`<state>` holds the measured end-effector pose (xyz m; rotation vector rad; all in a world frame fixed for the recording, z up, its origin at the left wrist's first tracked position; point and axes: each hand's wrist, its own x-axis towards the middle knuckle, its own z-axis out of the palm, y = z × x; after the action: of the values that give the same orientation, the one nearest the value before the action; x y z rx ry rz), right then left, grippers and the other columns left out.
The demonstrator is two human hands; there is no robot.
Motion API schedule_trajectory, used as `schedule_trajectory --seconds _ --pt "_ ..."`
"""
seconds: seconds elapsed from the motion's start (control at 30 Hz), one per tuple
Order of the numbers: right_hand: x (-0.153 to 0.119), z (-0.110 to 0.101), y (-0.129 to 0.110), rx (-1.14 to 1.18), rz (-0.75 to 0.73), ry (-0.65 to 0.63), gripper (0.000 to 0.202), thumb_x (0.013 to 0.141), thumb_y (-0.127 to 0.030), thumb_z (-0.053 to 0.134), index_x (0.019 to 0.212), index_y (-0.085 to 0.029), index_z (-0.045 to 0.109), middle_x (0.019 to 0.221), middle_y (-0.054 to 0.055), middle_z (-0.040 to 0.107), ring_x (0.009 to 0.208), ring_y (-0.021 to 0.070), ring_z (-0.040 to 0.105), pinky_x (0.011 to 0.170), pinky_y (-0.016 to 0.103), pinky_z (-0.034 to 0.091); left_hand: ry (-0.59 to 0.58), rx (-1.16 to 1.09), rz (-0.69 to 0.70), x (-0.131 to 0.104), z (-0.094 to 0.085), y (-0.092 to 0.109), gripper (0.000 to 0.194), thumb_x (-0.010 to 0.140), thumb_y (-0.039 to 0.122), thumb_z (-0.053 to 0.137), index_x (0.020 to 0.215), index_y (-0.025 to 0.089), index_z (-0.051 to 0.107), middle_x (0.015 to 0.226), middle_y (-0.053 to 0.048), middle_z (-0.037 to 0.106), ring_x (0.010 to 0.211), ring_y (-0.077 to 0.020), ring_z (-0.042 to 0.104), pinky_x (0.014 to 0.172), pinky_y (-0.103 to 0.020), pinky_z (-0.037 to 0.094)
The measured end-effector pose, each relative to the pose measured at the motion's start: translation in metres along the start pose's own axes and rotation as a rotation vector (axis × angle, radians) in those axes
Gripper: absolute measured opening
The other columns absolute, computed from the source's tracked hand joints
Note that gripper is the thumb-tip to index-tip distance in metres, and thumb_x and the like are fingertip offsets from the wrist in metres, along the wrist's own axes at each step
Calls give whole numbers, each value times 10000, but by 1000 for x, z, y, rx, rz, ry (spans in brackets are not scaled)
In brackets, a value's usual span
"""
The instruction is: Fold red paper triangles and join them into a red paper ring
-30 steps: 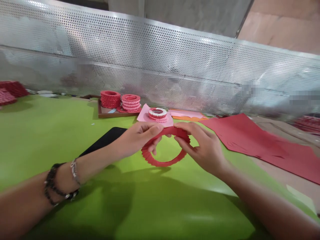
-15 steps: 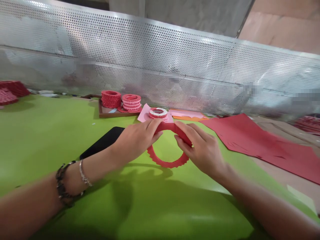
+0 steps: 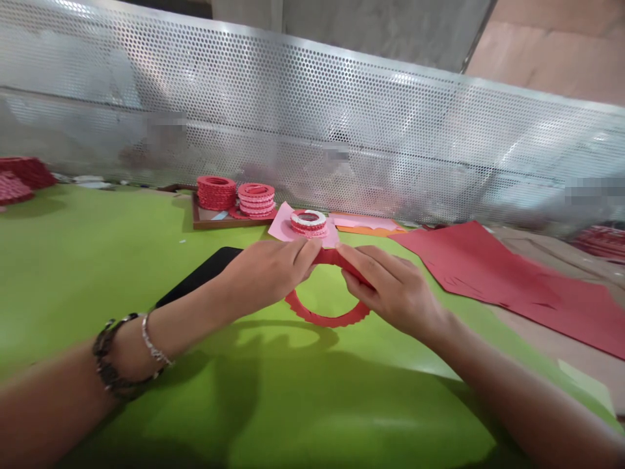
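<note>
A red paper ring [image 3: 332,320] with a notched outer edge is held up over the green tabletop [image 3: 312,404]. My left hand [image 3: 273,270] pinches its upper left part between thumb and fingers. On the upper right part, my right hand [image 3: 388,280] grips the ring the same way. The fingertips of both hands are close together at the ring's top, with a short stretch of red showing between them. Part of the ring on each side is hidden by the fingers. Behind the hands, a white-topped stack of rings [image 3: 308,223] rests on pink paper [image 3: 279,225].
A brown tray [image 3: 195,215] holds two stacks of red and pink rings [image 3: 216,194]. A black flat object [image 3: 195,277] lies beside my left forearm. Red sheets [image 3: 512,280] cover the right side. A perforated metal panel [image 3: 312,98] stands at the back; more red rings [image 3: 24,176] are far left.
Both hands have lowered slightly at the ring's top, and their fingertips are a little closer together. The ring's upper part has dropped and it looks flatter.
</note>
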<state>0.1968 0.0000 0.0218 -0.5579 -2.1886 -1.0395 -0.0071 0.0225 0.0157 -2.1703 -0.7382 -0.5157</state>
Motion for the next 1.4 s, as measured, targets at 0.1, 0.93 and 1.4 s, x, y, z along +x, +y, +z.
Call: schedule_trajectory --seconds 0.1,0.93,1.4 --pt "0 0 1 15 -21 -3 228 849 -78 436 1017 -126 582 807 46 682 650 112 626 541 216 516 27 18 52 -1 1 -1 284 925 107 242 926 99 525 676 -50 608 512 -150 567 416 -254 334" --pt "-22 15 50 705 360 -1052 801 724 -546 623 1393 -259 289 1483 121 191 1340 320 233 1049 516 270 -853 -727 -195 -10 15 -38 1049 667 555 637 1441 184 34 1501 -202 22 1343 -355 184 1027 -467 289" --pt "-27 45 28 939 314 -849 207 777 -278 659 967 -195 654 1130 64 555 1124 212 458 979 405 338 -732 -964 90 -3 31 -22 118 817 236 589 909 169 620 879 -17 598 844 -169 527 718 -236 368"
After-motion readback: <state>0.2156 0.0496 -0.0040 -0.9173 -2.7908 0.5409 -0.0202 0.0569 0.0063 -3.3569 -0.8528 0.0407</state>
